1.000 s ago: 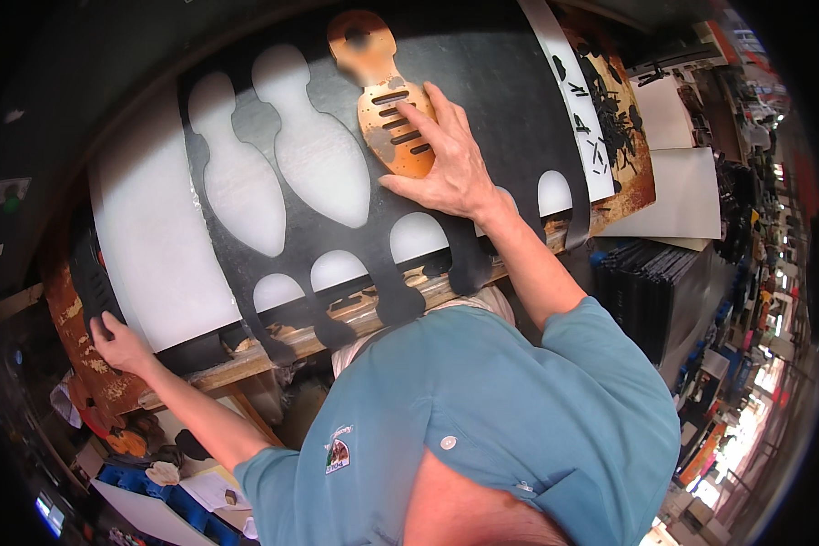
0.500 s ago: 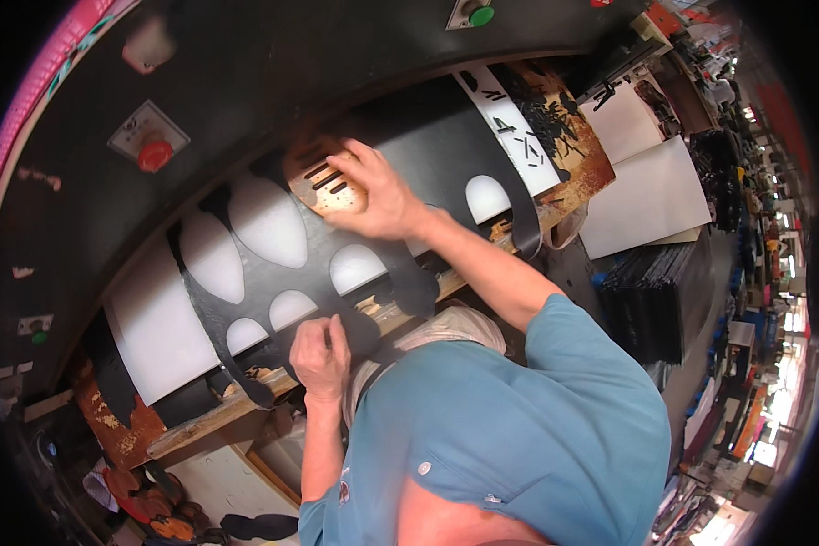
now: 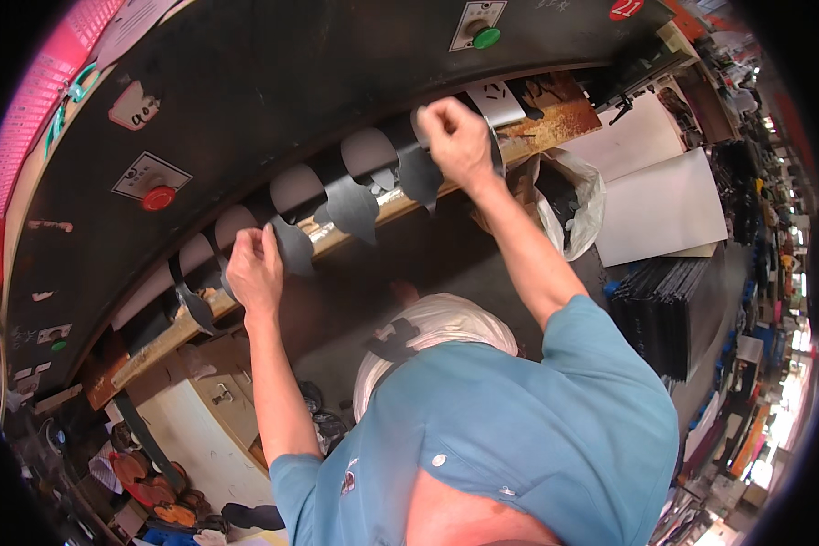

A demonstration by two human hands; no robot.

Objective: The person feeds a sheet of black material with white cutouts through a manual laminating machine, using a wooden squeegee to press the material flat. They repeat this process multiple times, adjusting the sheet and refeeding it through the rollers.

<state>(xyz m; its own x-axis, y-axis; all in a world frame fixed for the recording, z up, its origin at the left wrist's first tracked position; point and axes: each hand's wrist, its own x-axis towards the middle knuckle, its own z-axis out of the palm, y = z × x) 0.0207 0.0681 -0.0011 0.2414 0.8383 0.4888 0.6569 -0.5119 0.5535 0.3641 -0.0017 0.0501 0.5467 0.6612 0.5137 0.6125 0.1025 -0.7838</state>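
A black sheet (image 3: 349,207) with rounded holes cut through it lies along the machine's bed, its ragged strips hanging over the front edge. White board (image 3: 369,151) shows through the holes. My left hand (image 3: 257,271) pinches the sheet's near edge toward the left, thumb and fingers together. Farther right, my right hand (image 3: 457,146) is closed with curled fingers on the sheet's edge; its fingertips are partly hidden and blurred. The back of the sheet is out of sight beneath the machine's dark beam.
The black beam (image 3: 273,100) carries a red button (image 3: 158,197) and a green button (image 3: 487,37). A wooden rail (image 3: 182,328) edges the bed. Right of it are a white plastic bag (image 3: 584,196), pale sheets (image 3: 664,209) and a stack of black sheets (image 3: 657,314). Orange-brown pieces (image 3: 155,491) lie lower left.
My right hand has left the slotted tan block, now out of view, and moved right to the sheet's edge. My left hand has moved up and left. The view has shifted.
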